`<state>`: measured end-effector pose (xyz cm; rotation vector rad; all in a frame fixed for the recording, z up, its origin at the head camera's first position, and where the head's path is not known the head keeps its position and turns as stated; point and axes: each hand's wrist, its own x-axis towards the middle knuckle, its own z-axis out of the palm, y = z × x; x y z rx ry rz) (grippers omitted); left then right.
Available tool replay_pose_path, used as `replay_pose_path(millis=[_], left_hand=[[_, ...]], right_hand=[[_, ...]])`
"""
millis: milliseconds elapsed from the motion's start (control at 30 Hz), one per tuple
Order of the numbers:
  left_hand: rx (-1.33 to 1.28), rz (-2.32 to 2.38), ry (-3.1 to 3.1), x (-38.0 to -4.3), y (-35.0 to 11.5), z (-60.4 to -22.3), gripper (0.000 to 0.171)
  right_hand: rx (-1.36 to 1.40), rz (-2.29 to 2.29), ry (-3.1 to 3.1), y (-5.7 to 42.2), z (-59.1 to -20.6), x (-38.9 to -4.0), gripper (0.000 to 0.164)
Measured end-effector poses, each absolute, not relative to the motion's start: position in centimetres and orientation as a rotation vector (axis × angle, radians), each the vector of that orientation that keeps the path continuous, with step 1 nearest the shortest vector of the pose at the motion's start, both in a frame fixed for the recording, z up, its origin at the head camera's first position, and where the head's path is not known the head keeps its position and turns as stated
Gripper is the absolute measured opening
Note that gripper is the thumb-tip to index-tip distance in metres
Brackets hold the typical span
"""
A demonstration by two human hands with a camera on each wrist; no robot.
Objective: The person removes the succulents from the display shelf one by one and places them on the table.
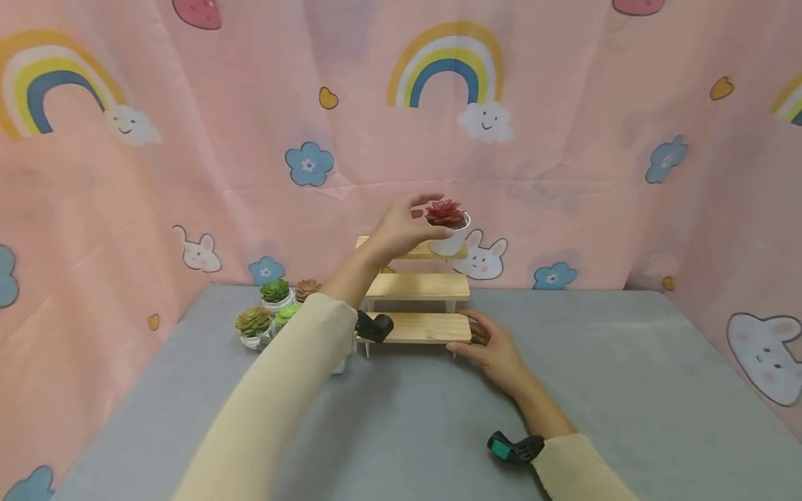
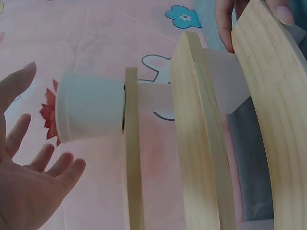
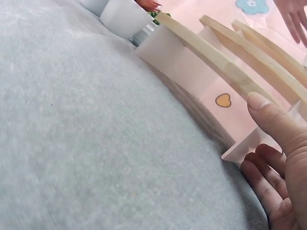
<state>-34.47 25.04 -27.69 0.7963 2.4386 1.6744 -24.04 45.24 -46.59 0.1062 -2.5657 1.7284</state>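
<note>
A red succulent (image 1: 445,213) in a white pot (image 2: 91,108) stands at the right end of the top board of a three-tier wooden display stand (image 1: 418,286). Around the plant, my left hand (image 1: 401,228) has its fingers spread; the left wrist view shows a gap between them and the pot. Down at the right end of the lowest board, my right hand (image 1: 498,356) holds the stand. Its thumb (image 3: 263,106) lies against the board's front edge, while the other fingers curl beside the white side support (image 3: 244,146).
Several potted succulents, among them a green one (image 1: 274,291) and a brownish one (image 1: 253,321), cluster left of the stand, partly hidden by my left sleeve (image 1: 294,376). A pink patterned cloth (image 1: 564,209) hangs behind the grey tabletop (image 1: 626,376).
</note>
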Motion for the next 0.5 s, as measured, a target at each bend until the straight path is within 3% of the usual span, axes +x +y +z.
replay_pose_path(millis=[500], left_hand=[[0.877,1.905,2.309,-36.3,27.6,-30.9,0.059]], right_hand=[[0.1,1.743,-2.549,45.2,-46.9,-24.0,0.073]])
